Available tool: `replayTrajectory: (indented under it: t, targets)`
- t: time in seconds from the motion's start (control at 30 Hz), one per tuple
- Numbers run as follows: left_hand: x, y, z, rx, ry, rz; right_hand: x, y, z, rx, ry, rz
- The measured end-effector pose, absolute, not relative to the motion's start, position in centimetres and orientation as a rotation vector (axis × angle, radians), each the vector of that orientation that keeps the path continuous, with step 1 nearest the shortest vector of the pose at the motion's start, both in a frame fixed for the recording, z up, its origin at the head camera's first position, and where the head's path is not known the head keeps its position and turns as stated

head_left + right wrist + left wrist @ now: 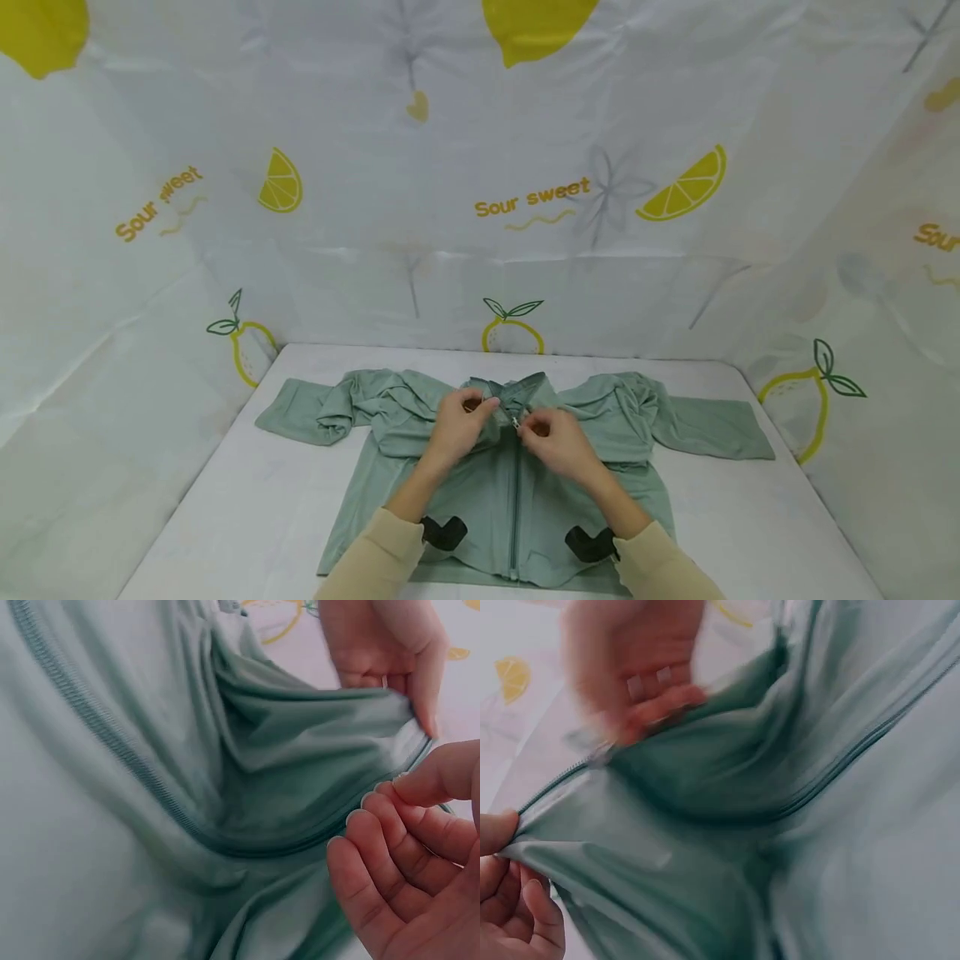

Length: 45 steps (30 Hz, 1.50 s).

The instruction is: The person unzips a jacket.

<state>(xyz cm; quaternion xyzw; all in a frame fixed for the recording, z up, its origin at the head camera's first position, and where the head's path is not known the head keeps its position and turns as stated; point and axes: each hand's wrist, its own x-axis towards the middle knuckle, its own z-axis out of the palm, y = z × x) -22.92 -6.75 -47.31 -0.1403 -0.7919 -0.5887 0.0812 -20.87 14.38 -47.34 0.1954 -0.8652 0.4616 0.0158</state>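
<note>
A light green zip-up jacket (465, 500) lies front up, its sleeves spread to both sides. My left hand (459, 427) pinches the jacket's front edge near the collar (534, 388); in the left wrist view, thumb and fingers (496, 832) hold the cloth beside the zipper teeth (555, 781). At the zipper's upper part, my right hand (558, 442) has thumb and forefinger together at the small silver zipper pull (515, 422). The right wrist view shows its other fingers (367, 832) curled along the zipper tape. Below the pull, the zipper (514, 500) runs straight down to the hem.
The jacket rests on a white table (225, 517), its left sleeve end (288, 408) and right sleeve end (723, 429) reaching towards the table's sides. A white lemon-print sheet (420, 200) hangs behind and beside the table. Black wrist mounts (444, 533) sit at both cuffs.
</note>
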Motion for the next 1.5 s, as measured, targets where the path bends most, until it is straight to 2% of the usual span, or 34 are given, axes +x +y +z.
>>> replayTrajectory:
  t: [0.4,0.53,0.67,0.73,0.8,1.0,1.23,1.5]
  targets:
    - [-24.1,-10.7,-47.0,-0.09,-2.333,-1.75,-19.8,15.6,-48.8,0.612,-2.775,1.384]
    - [-23.9,-11.2,-47.7,-0.13,-2.498,-1.506,-19.6,15.6,-48.7,0.613,-2.772,1.418]
    - [-22.7,-10.8,-47.6,-0.208,-2.649,-1.057,-19.5,15.5,-48.4,0.628,-2.734,1.47]
    - [-21.9,-10.3,-47.2,-0.242,-2.653,-0.976,-19.4,15.4,-48.2,0.63,-2.715,1.481]
    - [-21.3,-9.7,-46.8,-0.319,-2.666,-1.017,-19.4,15.4,-48.1,0.626,-2.696,1.493]
    - [-21.0,-7.5,-46.8,-0.537,-2.697,-1.6,-19.6,15.1,-47.8,0.606,-2.659,1.514]
    - [-21.6,-6.2,-47.4,-0.481,-2.566,-1.784,-19.4,14.8,-47.7,0.65,-2.62,1.504]
    - [-21.7,-7.5,-47.4,-0.328,-2.498,-1.875,-18.7,15.3,-48.6,0.65,-2.712,1.442]
